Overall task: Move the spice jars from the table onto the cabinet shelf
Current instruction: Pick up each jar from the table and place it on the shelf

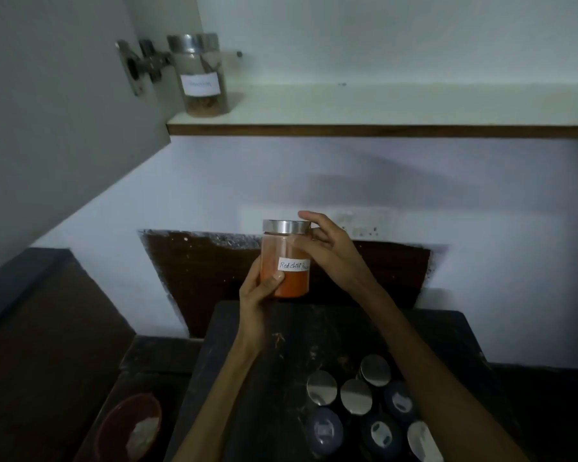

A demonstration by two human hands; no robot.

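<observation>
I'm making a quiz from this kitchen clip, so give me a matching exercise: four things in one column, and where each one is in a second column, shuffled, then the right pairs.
Things:
1. chilli jar
2. brown spice jar
3. silver-lid jars
4. red bowl

Places:
A. on the dark table, lower right
B. on the shelf, at its left end
C. low at the left, beside the table
D. held in the air by both hands, left hand at the base, right hand by the lid

Pairs: 1-D, 2-B, 3-A, 4-C
</observation>
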